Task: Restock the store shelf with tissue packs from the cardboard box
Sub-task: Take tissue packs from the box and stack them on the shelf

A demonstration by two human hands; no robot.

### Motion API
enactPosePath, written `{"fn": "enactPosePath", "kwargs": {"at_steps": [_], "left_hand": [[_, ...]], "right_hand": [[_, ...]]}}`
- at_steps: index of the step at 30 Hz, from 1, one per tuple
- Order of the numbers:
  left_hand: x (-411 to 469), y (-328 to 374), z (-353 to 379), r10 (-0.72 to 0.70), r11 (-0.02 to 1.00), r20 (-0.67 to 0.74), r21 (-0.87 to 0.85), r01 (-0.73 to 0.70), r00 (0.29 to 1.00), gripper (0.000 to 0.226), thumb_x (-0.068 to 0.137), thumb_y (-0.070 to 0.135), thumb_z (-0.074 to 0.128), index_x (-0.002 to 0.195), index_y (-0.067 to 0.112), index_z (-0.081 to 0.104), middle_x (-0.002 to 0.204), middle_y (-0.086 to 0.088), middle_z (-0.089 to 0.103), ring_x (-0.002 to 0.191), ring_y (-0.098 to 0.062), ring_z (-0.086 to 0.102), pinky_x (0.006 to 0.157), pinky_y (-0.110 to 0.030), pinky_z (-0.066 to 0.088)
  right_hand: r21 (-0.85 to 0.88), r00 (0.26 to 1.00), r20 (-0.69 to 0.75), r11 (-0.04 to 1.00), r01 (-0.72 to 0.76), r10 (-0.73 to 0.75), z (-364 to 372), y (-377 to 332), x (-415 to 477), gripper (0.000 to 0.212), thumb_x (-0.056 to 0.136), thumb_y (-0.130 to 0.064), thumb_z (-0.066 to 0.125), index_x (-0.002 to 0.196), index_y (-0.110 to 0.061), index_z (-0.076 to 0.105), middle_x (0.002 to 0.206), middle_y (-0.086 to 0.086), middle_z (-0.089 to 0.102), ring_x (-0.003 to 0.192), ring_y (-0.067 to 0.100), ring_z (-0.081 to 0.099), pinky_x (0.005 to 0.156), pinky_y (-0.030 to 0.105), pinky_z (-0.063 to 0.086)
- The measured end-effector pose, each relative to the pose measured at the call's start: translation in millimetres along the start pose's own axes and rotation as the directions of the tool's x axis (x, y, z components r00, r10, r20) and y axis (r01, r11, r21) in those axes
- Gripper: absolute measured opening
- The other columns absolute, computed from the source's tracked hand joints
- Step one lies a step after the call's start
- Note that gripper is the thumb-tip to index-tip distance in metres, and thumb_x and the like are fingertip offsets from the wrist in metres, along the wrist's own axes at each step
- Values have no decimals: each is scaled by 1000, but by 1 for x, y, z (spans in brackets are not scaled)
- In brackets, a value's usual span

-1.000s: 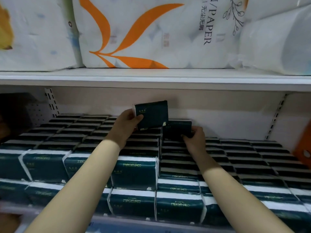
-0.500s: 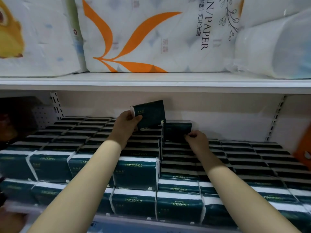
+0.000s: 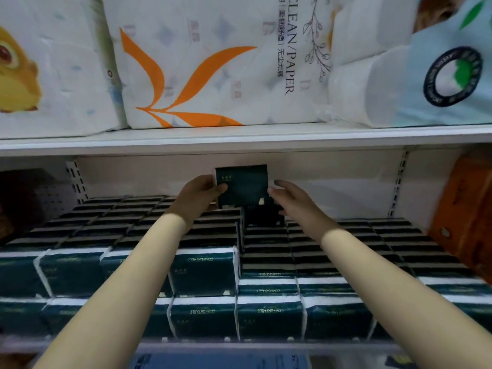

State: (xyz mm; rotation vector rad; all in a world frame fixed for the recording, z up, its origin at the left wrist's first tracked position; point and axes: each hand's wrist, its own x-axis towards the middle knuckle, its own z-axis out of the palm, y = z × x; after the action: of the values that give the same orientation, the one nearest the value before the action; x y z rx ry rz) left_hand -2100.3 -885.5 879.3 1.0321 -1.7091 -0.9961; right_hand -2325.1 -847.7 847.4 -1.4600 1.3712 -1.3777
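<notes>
The left hand grips a dark green pack by its left edge, thumb across the front, and holds it upright above the far end of the stock. The right hand is released, fingers loosely spread, its fingertips just beside the pack's lower right edge; I cannot tell whether they touch it. Just below the held pack, between the two hands, another pack stands upright at the far end of a lower row. Stocked packs fill the shelf in rows from near to far, stacked higher on the left than on the right. Orange packs sit at the far right. On the upper shelf stand large white paper bundles.
</notes>
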Motion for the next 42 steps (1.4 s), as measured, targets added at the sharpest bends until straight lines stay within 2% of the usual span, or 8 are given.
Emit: {"fn": "enactPosePath", "kwargs": {"at_steps": [7,11,21,28,30,35,39,42], "left_hand": [[-10,5,10,-15,951,172,307,-39,985,26,96,32,57,119,22,61,118,6,65,105,-13,61,84,-24,48],[-15,-2,2,-28,866,139,498,-46,990,38,96,35,57,131,23,56,132,6,58,118,-16,55,103,-32,42],[-22,-21,-10,-60,679,177,728,-90,982,40,98,32,52,137,25,51,146,3,47,134,-18,42,107,-25,29],[-21,-28,-12,-64,671,150,738,-69,987,35,97,33,54,131,25,57,139,4,53,128,-17,48,103,-23,32],[-20,-28,-11,-70,670,149,740,-64,986,34,97,34,55,130,26,58,139,5,54,126,-16,49,101,-23,32],[-19,-24,-8,-89,664,141,746,-47,986,37,95,32,58,131,26,57,137,3,55,124,-16,50,104,-26,36],[-19,-21,-5,-98,667,123,744,-27,988,37,93,27,60,130,26,57,136,3,55,125,-16,50,102,-25,35],[-18,-20,-1,-98,673,98,740,-6,990,34,94,26,58,129,26,59,134,4,56,124,-16,50,99,-22,33]], "right_hand": [[107,999,6,994,32,-32,3,17,-24,41,95,-21,62,133,-24,48,121,-3,65,106,9,63,77,19,50],[95,996,-92,995,11,-2,-9,25,-27,42,94,-19,63,133,-23,48,118,3,66,103,13,64,76,22,49],[-109,985,-167,992,-70,51,-18,57,-12,48,95,-15,62,139,-20,45,130,2,53,113,19,53,98,36,46],[-248,985,-168,966,-79,37,-1,65,8,40,95,-12,61,131,-11,45,125,7,52,107,19,54,53,4,40],[-312,984,-180,948,-62,5,1,68,13,39,92,-14,65,126,-9,48,122,9,53,101,19,54,60,6,40],[-298,985,-172,951,-83,32,6,72,19,47,88,-16,70,127,-12,44,128,12,56,105,27,61,91,41,52],[-304,990,-135,949,-87,48,9,70,19,71,91,-14,66,149,-13,26,138,9,52,121,27,54,96,25,41],[-369,995,-94,926,-74,42,10,72,20,65,92,-15,66,147,-15,31,138,9,53,121,25,53,89,19,36]]}}
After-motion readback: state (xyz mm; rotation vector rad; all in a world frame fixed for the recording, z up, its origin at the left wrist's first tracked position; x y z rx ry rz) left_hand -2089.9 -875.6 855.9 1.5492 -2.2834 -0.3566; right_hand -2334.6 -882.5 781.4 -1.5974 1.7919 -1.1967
